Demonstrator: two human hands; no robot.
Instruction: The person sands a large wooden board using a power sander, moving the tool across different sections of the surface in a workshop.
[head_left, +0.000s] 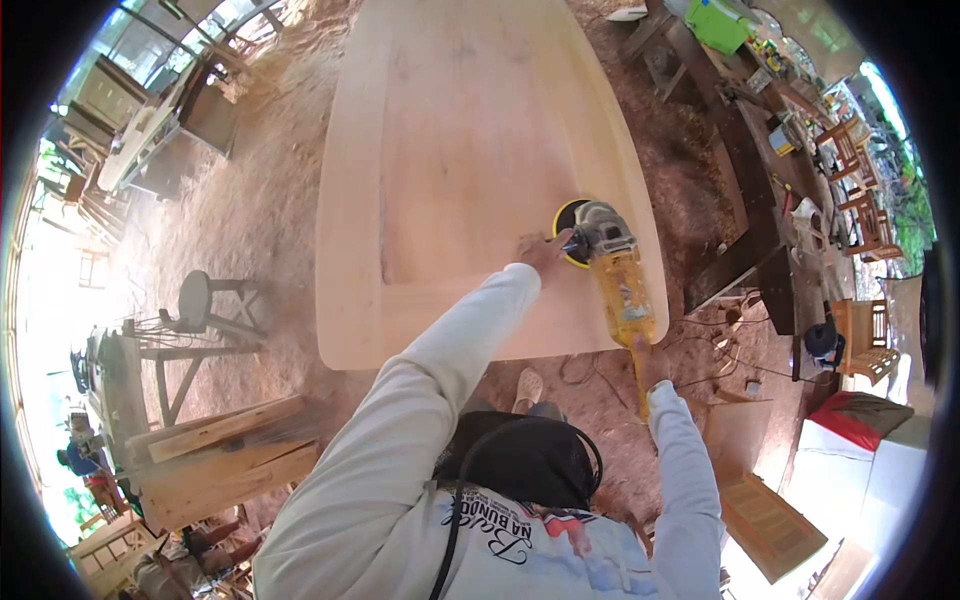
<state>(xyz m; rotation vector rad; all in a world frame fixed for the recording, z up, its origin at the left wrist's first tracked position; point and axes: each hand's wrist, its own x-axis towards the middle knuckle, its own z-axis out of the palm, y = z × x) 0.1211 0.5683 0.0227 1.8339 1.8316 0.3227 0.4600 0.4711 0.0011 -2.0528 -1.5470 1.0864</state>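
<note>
While both hands grip the power tool, its disc sits on the wooden panel

As seen from the head camera, the power tool (622, 285) is at the right side of the wooden panel (460, 150), toward the edge nearest the person. Disc (566, 222) is on the panel's face; grey gear head (607, 230) sits beside it, and the yellow body runs back over the panel's near right corner.

Left hand (543, 254): closed around the dark side handle (574, 243), above the panel. Right hand (641, 352): wrapped around the tool's rear end, just past the panel's near edge. Fingers partly hidden, so exact finger placement can't be told on either hand.

Panel is pale, rounded at both near corners, with a redder field inside a lighter border. Left of the panel: round stool (196, 301), with stacked boards (225, 450) nearer the person. Right of the panel: dark wooden bench (775, 250), green item (717, 26) at its far end, wooden chairs (862, 222) beyond. Cables (715, 345) lie on the dirt floor (285, 190) off the near right corner; farther out from that corner, red cloth (846, 417) and a framed wooden piece (772, 525).
</note>
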